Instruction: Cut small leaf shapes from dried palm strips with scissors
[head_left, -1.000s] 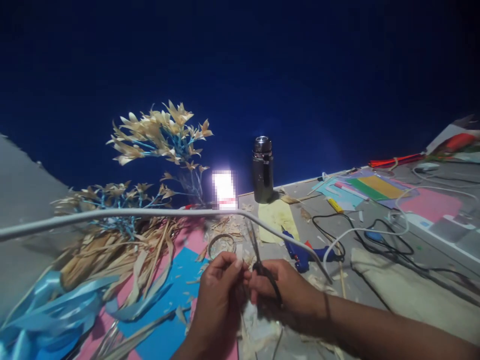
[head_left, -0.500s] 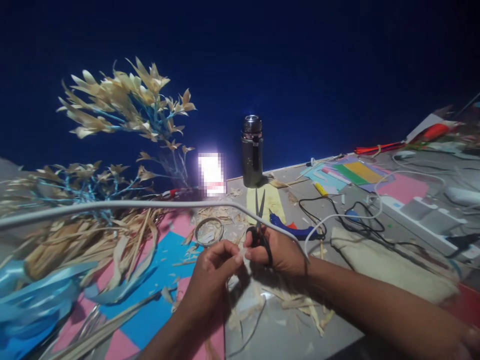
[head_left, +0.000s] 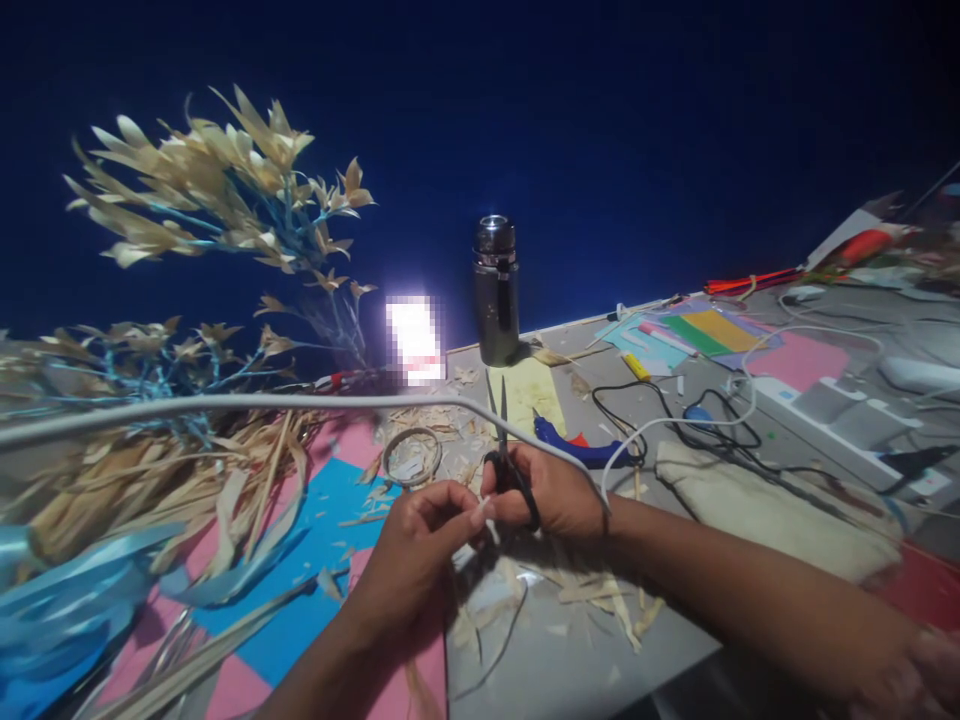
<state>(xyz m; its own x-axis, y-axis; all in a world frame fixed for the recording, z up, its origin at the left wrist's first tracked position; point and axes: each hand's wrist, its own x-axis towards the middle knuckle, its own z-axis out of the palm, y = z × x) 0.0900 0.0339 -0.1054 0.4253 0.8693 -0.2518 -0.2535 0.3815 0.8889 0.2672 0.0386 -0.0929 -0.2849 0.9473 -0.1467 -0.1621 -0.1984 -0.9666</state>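
My left hand pinches a small pale piece, too small to identify, between thumb and fingertips. My right hand has black-handled scissors looped on its fingers, blades pointing up and slightly parted. Its thumb and a fingertip also meet at the pale piece, so both hands' fingertips nearly touch. Just beyond the hands lies a ring of tape. A blue glue gun rests past my right hand. Dry husk scraps lie beneath the hands.
A steel flask stands at the back beside a bright blurred screen. Branches with husk flowers rise at left. A white cable crosses in front. At right are a power strip and a cream cloth bundle.
The whole view has shifted slightly, with things appearing a little further left and up. Both hands keep their pinch, and the scissors stay in my right hand.
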